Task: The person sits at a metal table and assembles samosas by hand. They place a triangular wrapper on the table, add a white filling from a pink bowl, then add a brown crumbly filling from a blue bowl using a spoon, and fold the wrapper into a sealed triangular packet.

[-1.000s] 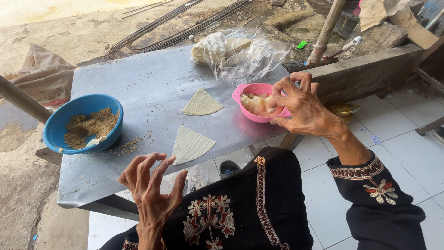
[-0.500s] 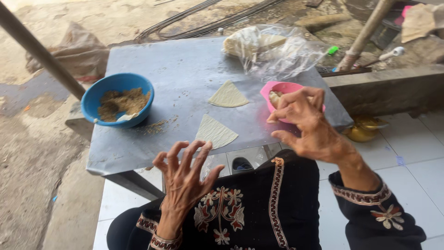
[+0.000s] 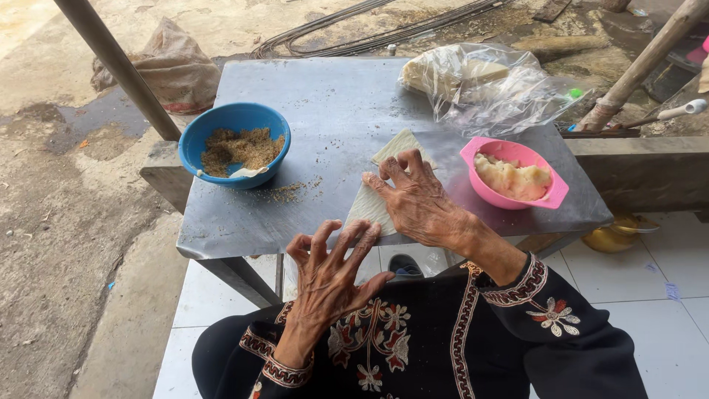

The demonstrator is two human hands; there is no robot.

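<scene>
Spread flat, the right hand (image 3: 421,203) presses a pale wrapper (image 3: 369,207); at its seven o'clock the left hand (image 3: 329,270) hovers splayed, empty.

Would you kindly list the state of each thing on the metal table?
Round blue plastic bowl: part-filled with brown crumbs.
Pink plastic bowl: holds pale paste.
Clear plastic bag: crumpled, holding wrappers.
Nearer pale triangular wrapper: flat, under right hand.
Left hand: empty, fingers spread.
</scene>
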